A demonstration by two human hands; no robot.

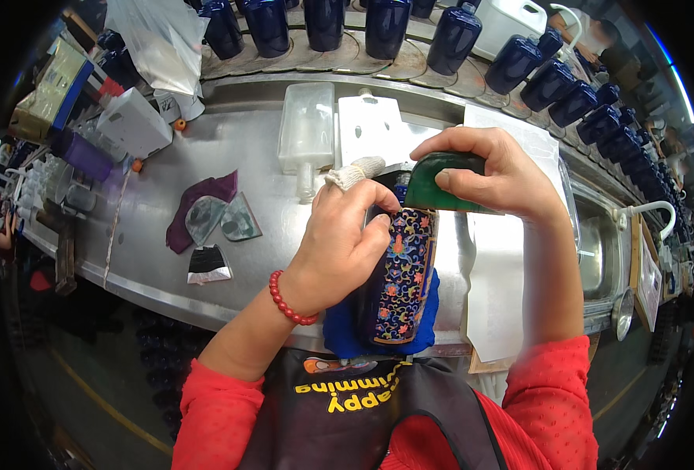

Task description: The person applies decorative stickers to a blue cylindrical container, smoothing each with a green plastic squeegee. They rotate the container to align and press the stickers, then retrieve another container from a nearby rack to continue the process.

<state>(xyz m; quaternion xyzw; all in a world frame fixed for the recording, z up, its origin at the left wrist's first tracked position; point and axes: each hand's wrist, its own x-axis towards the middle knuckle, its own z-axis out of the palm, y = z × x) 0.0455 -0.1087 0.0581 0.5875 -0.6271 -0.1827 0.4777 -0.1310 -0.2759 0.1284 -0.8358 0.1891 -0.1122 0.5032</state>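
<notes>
One floral bottle (406, 274), left grip (341, 243) at shoulder

You stand at a brushed-metal bench (245, 141), with a slatted conveyor (300, 64) curving along its far side and a metal sink (595, 239) with a white spout (654, 207) at your right. Below, you have a dark floor (139, 356) crossed by a yellow line (112, 401). A bright strip light (682, 94) glows at your far right.
</notes>
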